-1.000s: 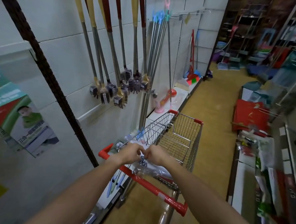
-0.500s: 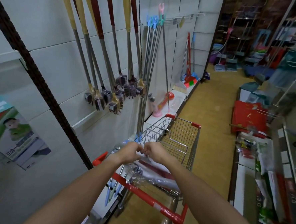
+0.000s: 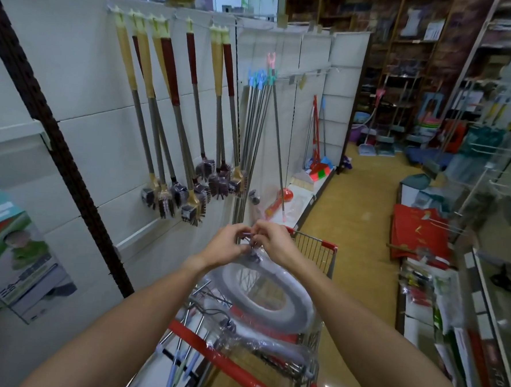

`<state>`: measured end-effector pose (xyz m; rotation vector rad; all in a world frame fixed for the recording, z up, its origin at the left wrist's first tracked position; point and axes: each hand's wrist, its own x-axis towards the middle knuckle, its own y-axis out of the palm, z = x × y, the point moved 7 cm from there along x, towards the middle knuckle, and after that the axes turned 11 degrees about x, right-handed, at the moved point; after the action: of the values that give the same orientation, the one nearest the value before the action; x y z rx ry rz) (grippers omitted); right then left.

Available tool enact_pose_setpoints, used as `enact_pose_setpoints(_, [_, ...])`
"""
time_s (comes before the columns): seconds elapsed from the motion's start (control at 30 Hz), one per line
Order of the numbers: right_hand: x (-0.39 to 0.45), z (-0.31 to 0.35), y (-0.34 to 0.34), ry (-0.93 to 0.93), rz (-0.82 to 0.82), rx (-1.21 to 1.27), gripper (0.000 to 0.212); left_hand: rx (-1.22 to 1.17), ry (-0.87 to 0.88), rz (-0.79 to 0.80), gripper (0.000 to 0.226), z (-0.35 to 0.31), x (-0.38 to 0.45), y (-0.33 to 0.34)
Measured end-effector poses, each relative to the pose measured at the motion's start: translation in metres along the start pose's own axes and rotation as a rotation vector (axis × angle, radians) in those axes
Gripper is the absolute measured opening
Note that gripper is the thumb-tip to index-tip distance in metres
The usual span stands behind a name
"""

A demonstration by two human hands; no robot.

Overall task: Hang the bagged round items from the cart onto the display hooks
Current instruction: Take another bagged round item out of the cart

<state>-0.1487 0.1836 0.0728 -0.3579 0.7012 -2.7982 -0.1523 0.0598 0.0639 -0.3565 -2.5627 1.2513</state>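
A grey round ring in a clear plastic bag [image 3: 274, 302] hangs lifted above the red-trimmed wire cart [image 3: 313, 247]. My left hand [image 3: 227, 245] and my right hand [image 3: 275, 242] both pinch the top of that bag, fingertips touching, at about the height of the cart's far rim. More bagged items [image 3: 257, 343] lie in the cart under it. Display hooks [image 3: 303, 75] stick out from the white wall panel ahead on the left, some bare.
Long-handled brushes [image 3: 173, 146] and thin metal poles [image 3: 254, 145] hang on the left wall close to my hands. A dark slanted bar [image 3: 56, 145] crosses the left wall. The aisle floor [image 3: 358, 205] runs ahead; cluttered shelves [image 3: 441, 264] line the right.
Both hands have risen from the cart, lifting the bagged ring out and up. The view has tilted upward, showing the tops of the hanging brushes.
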Motion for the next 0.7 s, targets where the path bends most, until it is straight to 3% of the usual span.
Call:
enact_pose_setpoints(0.13, [0.011, 0.031, -0.018, -0.062, -0.040, 0.005, 0.013, -0.147, 0.014, -0.058, 0.023, -0.013, 0.003, -0.029])
enact_pose_setpoints(0.4, [0.030, 0.104, -0.039, -0.160, -0.125, 0.164, 0.005, -0.266, 0.057, -0.357, 0.015, -0.034, -0.007, -0.108])
enact_pose_setpoints(0.6, [0.049, 0.148, -0.027, -0.215, -0.127, 0.236, 0.028, -0.298, 0.084, -0.458, 0.005, -0.039, -0.025, -0.156])
enact_pose_setpoints(0.7, [0.054, 0.166, -0.010, -0.234, -0.102, 0.279, 0.030, -0.307, 0.067, -0.509, 0.011, -0.031, -0.042, -0.176])
